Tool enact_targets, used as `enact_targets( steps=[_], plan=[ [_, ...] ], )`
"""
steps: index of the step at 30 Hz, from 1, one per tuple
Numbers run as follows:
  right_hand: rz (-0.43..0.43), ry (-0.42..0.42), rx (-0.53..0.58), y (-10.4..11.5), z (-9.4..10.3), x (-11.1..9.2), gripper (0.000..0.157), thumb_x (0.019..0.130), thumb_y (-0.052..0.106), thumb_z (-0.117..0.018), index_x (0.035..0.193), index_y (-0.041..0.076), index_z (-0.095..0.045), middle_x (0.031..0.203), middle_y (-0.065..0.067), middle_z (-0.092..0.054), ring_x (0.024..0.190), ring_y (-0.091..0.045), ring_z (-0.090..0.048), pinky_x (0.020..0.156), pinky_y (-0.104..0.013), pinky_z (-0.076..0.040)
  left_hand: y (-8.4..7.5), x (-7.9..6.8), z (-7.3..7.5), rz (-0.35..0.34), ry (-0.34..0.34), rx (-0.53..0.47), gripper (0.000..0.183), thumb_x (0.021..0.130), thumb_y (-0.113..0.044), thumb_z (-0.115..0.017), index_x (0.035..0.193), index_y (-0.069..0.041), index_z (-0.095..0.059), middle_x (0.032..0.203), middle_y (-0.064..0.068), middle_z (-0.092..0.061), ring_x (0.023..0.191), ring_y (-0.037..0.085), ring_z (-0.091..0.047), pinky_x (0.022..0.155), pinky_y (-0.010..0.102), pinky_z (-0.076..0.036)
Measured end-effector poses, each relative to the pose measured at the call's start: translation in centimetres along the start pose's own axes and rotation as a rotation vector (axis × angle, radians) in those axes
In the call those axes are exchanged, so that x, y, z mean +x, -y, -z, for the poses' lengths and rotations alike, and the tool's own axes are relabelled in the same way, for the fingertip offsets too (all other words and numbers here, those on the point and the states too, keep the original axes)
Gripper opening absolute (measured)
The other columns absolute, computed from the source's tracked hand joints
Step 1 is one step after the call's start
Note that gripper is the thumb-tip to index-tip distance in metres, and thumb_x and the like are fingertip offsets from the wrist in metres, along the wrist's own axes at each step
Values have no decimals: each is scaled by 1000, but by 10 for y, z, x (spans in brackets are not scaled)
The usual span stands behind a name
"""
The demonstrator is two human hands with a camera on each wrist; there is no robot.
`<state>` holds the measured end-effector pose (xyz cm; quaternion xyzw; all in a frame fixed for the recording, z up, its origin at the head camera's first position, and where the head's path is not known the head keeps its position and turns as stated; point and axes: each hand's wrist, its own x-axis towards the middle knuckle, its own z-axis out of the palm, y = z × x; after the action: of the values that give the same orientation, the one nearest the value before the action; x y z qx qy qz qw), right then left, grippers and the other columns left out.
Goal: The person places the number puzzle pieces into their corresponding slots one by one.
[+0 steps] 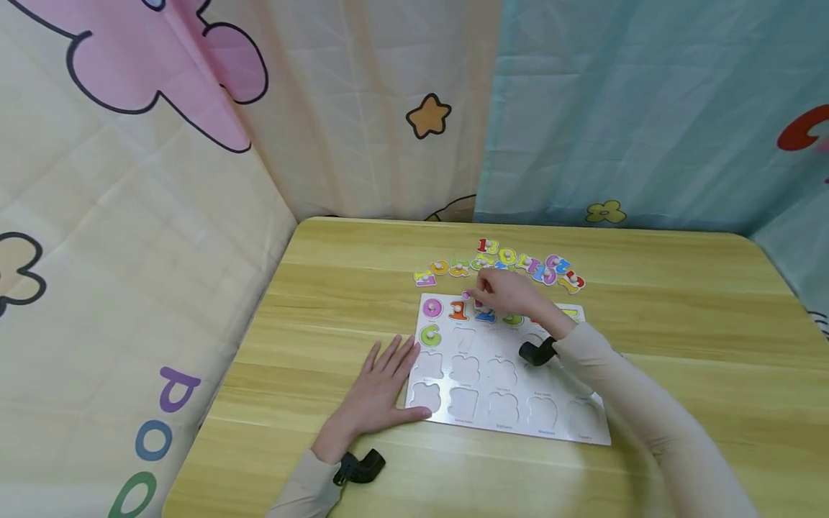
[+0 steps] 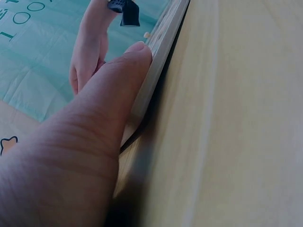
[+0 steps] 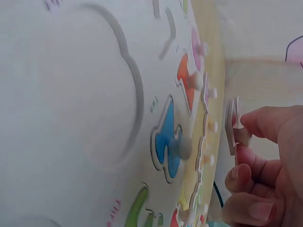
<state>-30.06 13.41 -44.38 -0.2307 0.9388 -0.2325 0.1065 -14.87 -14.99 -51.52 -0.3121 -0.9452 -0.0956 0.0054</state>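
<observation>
A white number puzzle board [image 1: 445, 388] lies on the table. My left hand [image 1: 382, 392] rests at its left edge, fingers spread and thumb along the near corner. Over the board's far edge, my right hand [image 1: 508, 291] pinches a number puzzle piece [image 3: 230, 125] by its small knob. The piece is edge-on in the right wrist view, so its number is hidden. A pink 0 [image 1: 432, 309], an orange 1 [image 1: 458, 310], a blue 2 [image 3: 163, 149] and a green 6 [image 1: 430, 335] sit in recesses. My right arm partly covers the top row; lower recesses show no pieces.
Loose number pieces [image 1: 507, 256] lie in a cluster beyond the board, among them a pink-and-yellow one [image 1: 424, 279] at the left end. The wooden table [image 1: 311, 302] meets printed curtains [image 1: 376, 144] at its back and left.
</observation>
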Motion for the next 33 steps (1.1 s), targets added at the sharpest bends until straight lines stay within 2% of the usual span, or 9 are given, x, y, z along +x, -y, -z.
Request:
enact_targets(
  steps=[4, 10, 17, 23, 33],
  plan=[
    [26, -12, 30, 7, -11, -14, 27, 93, 32, -61, 75, 12, -53, 62, 1, -47, 53, -15, -44, 48, -27, -30, 1, 0, 0, 4, 2, 2, 105, 81, -80, -36, 153, -9, -10, 159, 5, -4, 143, 26, 1, 112, 48, 5],
    [8, 2, 40, 17, -28, -29, 32, 91, 36, -63, 71, 15, -51, 58, 2, -45, 53, -15, -43, 49, -28, -28, 0, 0, 2, 14, 27, 3, 105, 80, -81, -33, 153, -10, -9, 159, 4, -3, 144, 24, 2, 112, 47, 5],
    [34, 27, -15, 20, -42, -36, 33, 91, 40, -61, 70, 18, -50, 59, 3, -44, 52, -13, -43, 48, -28, -28, 0, 1, 3, 16, 28, -2, 105, 80, -81, -33, 153, -9, -11, 159, 4, -4, 144, 24, 2, 112, 47, 5],
    [68, 28, -51, 23, -43, -37, 34, 91, 40, -62, 70, 17, -48, 61, 4, -43, 53, -13, -42, 49, -27, -27, -1, 1, 3, 13, 17, -5, 105, 80, -81, -34, 153, -9, -11, 159, 4, -6, 144, 24, 1, 112, 47, 4],
    [75, 124, -77, 27, -36, -30, 36, 90, 42, -62, 68, 17, -50, 57, 5, -43, 52, -12, -42, 48, -26, -27, -1, -1, 3, 0, -10, -10, 105, 80, -80, -36, 153, -8, -13, 158, 6, -8, 143, 27, -2, 112, 50, 1]
  ],
)
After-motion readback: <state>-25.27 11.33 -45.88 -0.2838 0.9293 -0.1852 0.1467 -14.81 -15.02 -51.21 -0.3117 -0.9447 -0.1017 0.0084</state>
